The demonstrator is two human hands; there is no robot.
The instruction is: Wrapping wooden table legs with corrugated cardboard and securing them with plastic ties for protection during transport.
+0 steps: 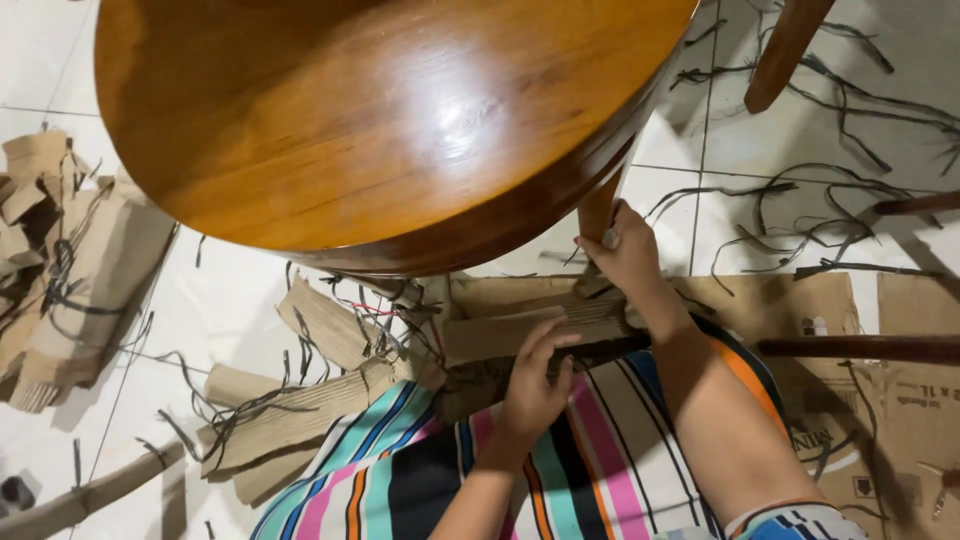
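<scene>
Fingers of the left hand [535, 385] curl down over a cardboard strip [530, 330] at lower center of the frame, and the right hand [625, 255] pinches its far end, just under the round wooden table [370, 120].

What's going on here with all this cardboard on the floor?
A person sits under a round wooden table, striped cloth over the lap. The left hand presses on a folded cardboard strip, and the right hand grips its far end beside the table leg. Cardboard pieces and dark strings lie scattered on the tiled floor.
</scene>
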